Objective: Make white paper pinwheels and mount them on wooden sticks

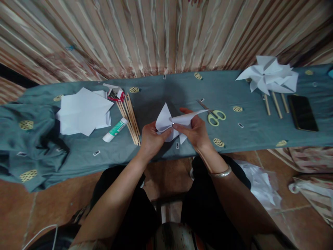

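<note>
Between my two hands is a white paper pinwheel (pixel 165 118), its blades curled in toward the middle. My left hand (pixel 153 139) is closed on its left side, thumb near the centre. My right hand (pixel 195 132) grips the right side and presses its thumb at the centre, by a small shiny spot I cannot make out clearly. Just right of my right hand lie scissors (pixel 214 117) with pale green handles. On the left, wooden sticks (pixel 130 118), a glue stick (pixel 115 130) and a small red-and-white box (pixel 116 94) of metal pins or tacks rest on the cloth.
A stack of white paper sheets (pixel 83 113) lies at the left on the grey-green tablecloth (pixel 166 86). Several white pinwheels (pixel 267 74) on sticks are piled at the far right, beside a black phone (pixel 303 113). A striped curtain (pixel 156 34) hangs behind the table. A plastic bag (pixel 261 184) sits on the floor.
</note>
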`<state>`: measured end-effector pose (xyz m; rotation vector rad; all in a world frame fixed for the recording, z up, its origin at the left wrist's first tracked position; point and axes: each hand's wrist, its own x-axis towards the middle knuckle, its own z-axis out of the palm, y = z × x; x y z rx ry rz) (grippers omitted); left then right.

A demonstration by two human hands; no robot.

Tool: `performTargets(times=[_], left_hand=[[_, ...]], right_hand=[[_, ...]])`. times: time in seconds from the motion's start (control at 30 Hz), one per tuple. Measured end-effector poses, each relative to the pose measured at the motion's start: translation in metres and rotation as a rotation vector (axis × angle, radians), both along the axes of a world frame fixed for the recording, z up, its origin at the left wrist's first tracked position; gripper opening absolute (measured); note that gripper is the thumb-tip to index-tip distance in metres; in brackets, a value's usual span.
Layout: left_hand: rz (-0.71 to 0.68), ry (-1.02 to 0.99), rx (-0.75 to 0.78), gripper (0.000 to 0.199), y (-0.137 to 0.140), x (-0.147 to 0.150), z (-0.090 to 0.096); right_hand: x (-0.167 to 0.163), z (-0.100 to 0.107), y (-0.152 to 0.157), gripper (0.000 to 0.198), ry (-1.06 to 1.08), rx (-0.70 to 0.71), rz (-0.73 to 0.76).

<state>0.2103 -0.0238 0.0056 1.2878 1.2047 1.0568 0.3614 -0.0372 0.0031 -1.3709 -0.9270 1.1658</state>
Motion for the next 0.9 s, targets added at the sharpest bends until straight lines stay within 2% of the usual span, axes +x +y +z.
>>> performTargets(times=[0.37,0.57,0.67,0.8,0.9], left_hand=[[-0.105,0.013,-0.016,0.027,-0.007,-0.006,-0.001],[-0.206,-0.070,0.006,0.047,-0.004,-0.018,0.012],[-0.113,-0.104,0.044,0.051,0.006,-0.038,0.016],[0.128,0.188,0.151,0.040,0.018,-0.075,0.007],[0.060,0.613,0.235,0.025,0.017,-0.095,-0.001]], right_hand=[[0.001,0.000,-0.004,0.074,0.024,0.004,0.009],[0.010,0.000,-0.005,0.066,-0.001,0.054,-0.047],[0.016,0.001,-0.005,0.066,0.039,0.064,-0.074],[0.024,0.000,-0.007,0.068,0.077,0.043,-0.110],[0.028,-0.001,-0.009,0.066,0.060,0.046,-0.119]])
